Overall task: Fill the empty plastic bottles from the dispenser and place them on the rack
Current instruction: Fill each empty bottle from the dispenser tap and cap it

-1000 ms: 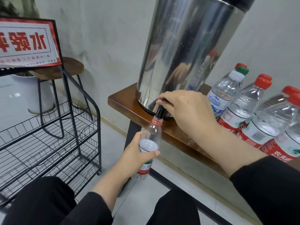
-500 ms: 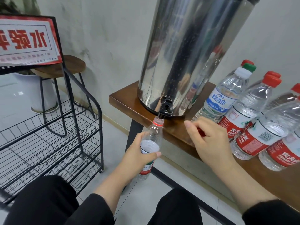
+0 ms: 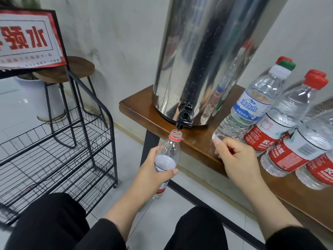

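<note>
The left hand [image 3: 153, 170] grips the open bottle [image 3: 167, 159], its mouth directly under the dispenser [image 3: 207, 51] tap [image 3: 184, 118] to catch water. The right hand [image 3: 234, 159] pinches a red cap [image 3: 229, 148] nearby, ready for capping.

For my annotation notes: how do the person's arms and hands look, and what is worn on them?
Both arms wear black long sleeves, pushed up so the forearms are bare. The left hand and right hand are bare: no gloves, and no rings, watch or bracelet visible. Fingernails are short and unpainted.
</note>
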A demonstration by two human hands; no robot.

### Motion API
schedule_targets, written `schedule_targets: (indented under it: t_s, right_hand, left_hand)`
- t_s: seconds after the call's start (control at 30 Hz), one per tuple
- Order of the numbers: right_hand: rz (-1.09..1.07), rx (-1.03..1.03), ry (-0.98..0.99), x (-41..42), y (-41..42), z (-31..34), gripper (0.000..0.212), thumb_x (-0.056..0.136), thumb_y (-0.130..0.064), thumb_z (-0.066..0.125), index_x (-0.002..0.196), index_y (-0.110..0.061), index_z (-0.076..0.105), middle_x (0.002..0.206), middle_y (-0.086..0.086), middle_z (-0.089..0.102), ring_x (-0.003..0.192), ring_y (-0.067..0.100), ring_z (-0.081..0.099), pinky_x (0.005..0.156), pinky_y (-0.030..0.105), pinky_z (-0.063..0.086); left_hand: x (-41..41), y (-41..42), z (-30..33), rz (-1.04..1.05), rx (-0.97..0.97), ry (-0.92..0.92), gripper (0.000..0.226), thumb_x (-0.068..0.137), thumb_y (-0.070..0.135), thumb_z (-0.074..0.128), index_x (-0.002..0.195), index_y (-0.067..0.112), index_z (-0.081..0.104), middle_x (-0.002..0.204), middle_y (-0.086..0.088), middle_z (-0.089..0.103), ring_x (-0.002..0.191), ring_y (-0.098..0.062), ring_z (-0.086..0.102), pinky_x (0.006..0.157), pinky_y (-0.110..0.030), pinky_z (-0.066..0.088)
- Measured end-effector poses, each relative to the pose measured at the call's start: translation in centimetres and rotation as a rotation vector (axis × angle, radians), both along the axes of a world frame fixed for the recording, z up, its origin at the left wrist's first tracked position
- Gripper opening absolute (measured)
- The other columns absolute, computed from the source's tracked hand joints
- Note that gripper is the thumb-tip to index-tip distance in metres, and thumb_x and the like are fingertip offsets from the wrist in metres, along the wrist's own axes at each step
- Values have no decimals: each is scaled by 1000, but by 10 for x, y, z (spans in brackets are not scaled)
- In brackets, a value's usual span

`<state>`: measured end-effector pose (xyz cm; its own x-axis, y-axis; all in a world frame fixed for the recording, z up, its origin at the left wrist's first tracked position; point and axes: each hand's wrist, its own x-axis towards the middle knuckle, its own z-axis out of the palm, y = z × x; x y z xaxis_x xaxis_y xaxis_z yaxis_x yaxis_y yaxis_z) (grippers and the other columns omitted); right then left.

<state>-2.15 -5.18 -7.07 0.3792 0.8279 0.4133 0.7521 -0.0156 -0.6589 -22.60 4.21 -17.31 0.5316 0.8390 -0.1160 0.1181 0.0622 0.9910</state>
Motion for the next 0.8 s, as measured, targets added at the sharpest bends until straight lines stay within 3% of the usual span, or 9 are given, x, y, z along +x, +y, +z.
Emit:
schedule_targets:
  t_s: [0.13,0.23,0.33,0.5,0.6,0.8]
  right_hand:
    - [-13,-23,33,0,-1,2,41,100,-28,61,60,-19,60,61,-4,61,58,10,54,56,13,39]
    - [-18,-21,55,-1,0,3,42,99,-29,61,60,-17,60,61,-1,61,59,16,54,55,14,39]
    - [-31,-26,71,-3,1,4,42,99,-30,61,60,-14,61,61,-2,61,60,16,54,55,13,39]
    - [-42,-37,84,-3,0,4,43,100,-31,61,60,-13,60,59,-4,60,56,6,52,55,13,38]
    - [-62,-52,100,-4,0,5,44,100,-32,61,58,-16,58,59,-3,59,56,5,50,54,14,37]
    - [-55,-49,98,-5,0,4,45,100,-32,61,59,-13,57,58,-2,57,56,6,49,55,14,38]
  left_hand:
    - [1,1,-3,-6,10,2,64,84,25,83,127,53,45,117,21,64,101,7,65,76,-9,51]
    - [1,2,-4,-8,4,5,67,85,25,83,132,50,43,120,19,63,105,2,65,75,-7,51]
    - [2,3,-5,-5,13,6,67,85,23,83,133,49,43,121,19,63,102,8,63,73,-4,50]
    - [3,3,-8,7,36,23,72,84,25,83,138,50,41,123,21,62,109,2,63,76,-6,51]
    - [4,3,-8,8,48,29,74,86,24,82,139,53,39,122,23,62,104,12,61,73,-3,48]
    - [7,0,-8,29,50,34,73,85,25,83,136,54,39,121,24,61,102,15,59,71,-1,47]
